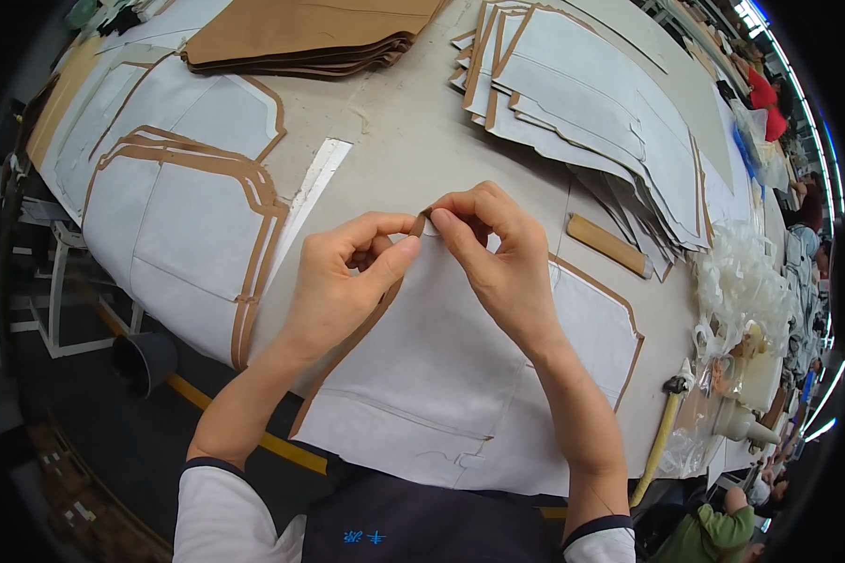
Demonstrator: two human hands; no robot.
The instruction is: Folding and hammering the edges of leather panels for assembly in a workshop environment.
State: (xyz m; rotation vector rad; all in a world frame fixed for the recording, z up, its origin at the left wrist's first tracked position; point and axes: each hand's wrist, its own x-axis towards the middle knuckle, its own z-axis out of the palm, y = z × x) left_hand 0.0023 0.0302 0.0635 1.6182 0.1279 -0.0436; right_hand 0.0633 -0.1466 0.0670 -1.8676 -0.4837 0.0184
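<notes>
A white-backed panel with a brown edge (422,375) lies under my forearms. My left hand (352,277) pinches the brown edge at its top corner, thumb against index finger. My right hand (493,253) pinches that same folded corner just beside it, fingertips close to my left ones. A brown cylinder or wooden block (606,244) lies right of my right hand. On the left are layered white panels with brown borders (178,225), beside a white strip (312,192).
Stacked white panels (582,84) and brown sheets (291,28) lie at the back of the table (422,122). Crumpled plastic (742,291), a yellow-handled hammer (657,441) and a pale container (732,422) sit at the right. A person in green (709,540) is at lower right.
</notes>
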